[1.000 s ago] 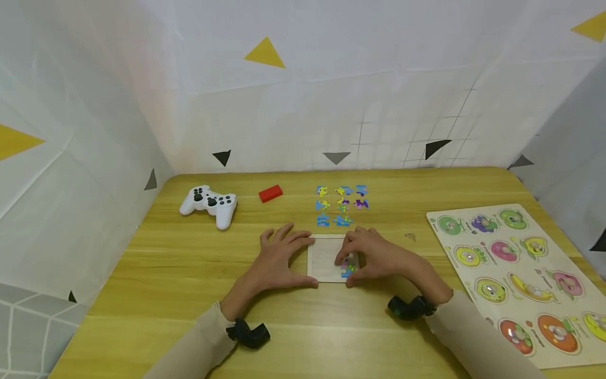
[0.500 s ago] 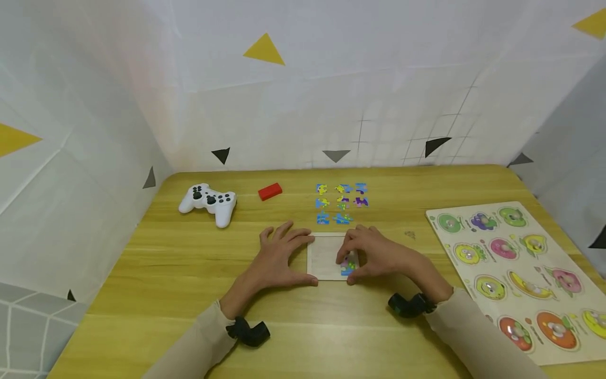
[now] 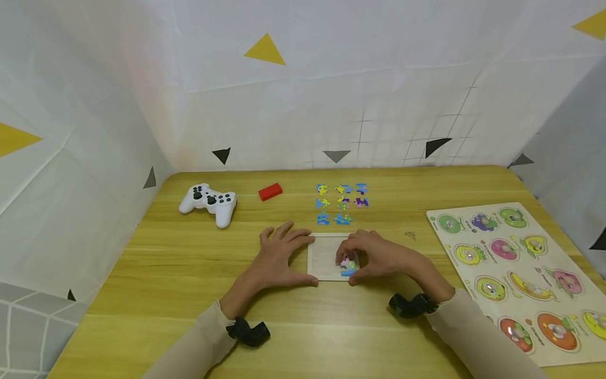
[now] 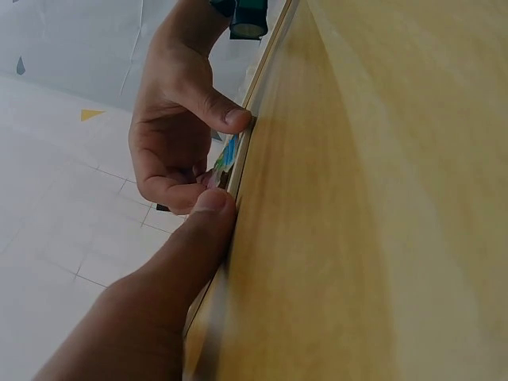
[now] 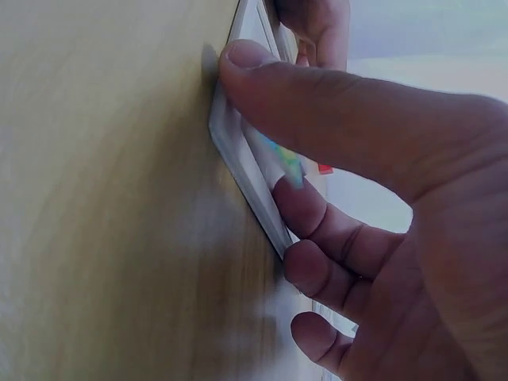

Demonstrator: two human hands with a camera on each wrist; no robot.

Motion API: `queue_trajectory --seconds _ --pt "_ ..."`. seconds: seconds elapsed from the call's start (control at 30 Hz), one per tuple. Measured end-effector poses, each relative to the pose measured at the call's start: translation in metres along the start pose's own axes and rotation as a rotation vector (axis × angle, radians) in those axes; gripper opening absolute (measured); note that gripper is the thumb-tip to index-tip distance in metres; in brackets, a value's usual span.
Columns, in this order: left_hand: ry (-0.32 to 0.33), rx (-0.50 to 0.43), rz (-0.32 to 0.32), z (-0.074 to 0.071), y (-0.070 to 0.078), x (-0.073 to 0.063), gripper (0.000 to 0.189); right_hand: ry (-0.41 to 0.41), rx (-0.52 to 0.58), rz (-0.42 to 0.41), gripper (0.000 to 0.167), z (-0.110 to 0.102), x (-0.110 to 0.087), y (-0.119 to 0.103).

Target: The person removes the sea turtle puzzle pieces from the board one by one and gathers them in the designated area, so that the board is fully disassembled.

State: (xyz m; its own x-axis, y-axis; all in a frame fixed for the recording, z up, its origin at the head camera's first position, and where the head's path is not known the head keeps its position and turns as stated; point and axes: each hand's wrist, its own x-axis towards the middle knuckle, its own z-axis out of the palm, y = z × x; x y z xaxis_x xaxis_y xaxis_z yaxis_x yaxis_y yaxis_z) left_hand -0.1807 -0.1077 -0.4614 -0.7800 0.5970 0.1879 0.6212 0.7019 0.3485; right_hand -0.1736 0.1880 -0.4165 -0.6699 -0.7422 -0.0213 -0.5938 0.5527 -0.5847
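In the head view a shallow pale wooden puzzle tray (image 3: 325,258) lies in front of me. My left hand (image 3: 279,259) holds its left side, index fingertip at the far corner and thumb at the near corner. My right hand (image 3: 374,255) bends over the tray's right side, its fingers curled around a blue, green and pink jigsaw piece (image 3: 347,267) in the near right corner. The right wrist view shows the right thumb (image 5: 248,57) at the tray's near edge and a fingertip against the piece (image 5: 287,159), which looks tilted. Part of the piece is hidden by fingers.
Several loose jigsaw pieces (image 3: 323,218) lie in rows beyond the tray. A white game controller (image 3: 208,202) and a red block (image 3: 270,192) are at the back left. At right is a large wooden fruit board (image 3: 506,268). White cloth (image 3: 303,116) stands behind the table.
My right fingers have shifted slightly over the jigsaw piece, and more of its printed face shows. The left hand and the tray stay where they were.
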Motion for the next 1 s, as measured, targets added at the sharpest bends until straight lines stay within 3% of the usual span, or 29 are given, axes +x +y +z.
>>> queue_trajectory --seconds 0.53,1.0 --pt "-0.004 -0.003 -0.003 -0.0006 0.0006 -0.0005 0.094 0.004 0.03 -0.032 0.035 -0.0004 0.0003 0.0014" --pt "0.006 0.002 0.005 0.0013 -0.0008 -0.0005 0.094 0.022 0.128 -0.046 0.033 -0.0005 -0.0008 0.0045"
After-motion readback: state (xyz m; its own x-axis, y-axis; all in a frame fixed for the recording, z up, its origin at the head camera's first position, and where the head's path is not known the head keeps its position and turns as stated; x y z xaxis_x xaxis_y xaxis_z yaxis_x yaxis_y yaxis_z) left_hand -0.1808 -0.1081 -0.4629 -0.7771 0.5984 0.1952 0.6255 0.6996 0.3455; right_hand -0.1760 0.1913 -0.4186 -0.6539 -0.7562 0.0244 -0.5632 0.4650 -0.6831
